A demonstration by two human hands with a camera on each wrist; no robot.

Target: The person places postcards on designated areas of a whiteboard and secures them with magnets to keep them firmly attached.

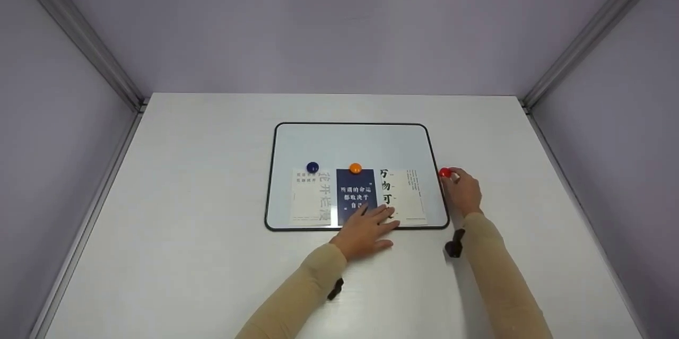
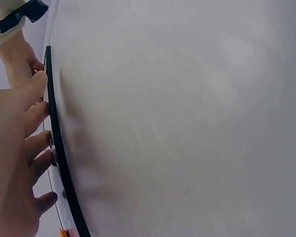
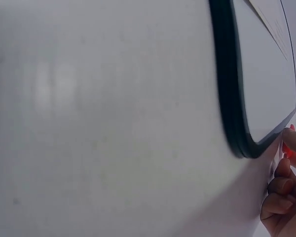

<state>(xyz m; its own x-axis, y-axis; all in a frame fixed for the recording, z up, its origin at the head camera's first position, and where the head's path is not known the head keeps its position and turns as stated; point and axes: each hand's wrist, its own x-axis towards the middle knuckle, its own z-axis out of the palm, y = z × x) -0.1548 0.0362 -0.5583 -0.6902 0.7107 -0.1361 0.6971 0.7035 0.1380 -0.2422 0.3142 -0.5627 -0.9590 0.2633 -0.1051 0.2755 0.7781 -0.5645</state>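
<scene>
My right hand (image 1: 464, 193) pinches a round red magnet (image 1: 444, 172) just beside the right edge of a black-framed whiteboard (image 1: 350, 142). In the right wrist view the red magnet (image 3: 287, 149) shows partly behind my thumb and finger. Fingers spread, my left hand (image 1: 366, 230) lies across the board's bottom edge, over the lower parts of a dark blue card (image 1: 356, 188) and a cream card with black lettering (image 1: 408, 198). An orange magnet (image 1: 355, 168) sits at the blue card's top edge. A dark blue magnet (image 1: 313, 167) is at the top of the left cream card (image 1: 307, 201).
The board lies on a white table (image 1: 212, 169). Pale walls (image 1: 339, 26) with grey metal corner posts stand behind and at both sides. Small black straps (image 1: 454, 246) are on both sleeves at the wrists.
</scene>
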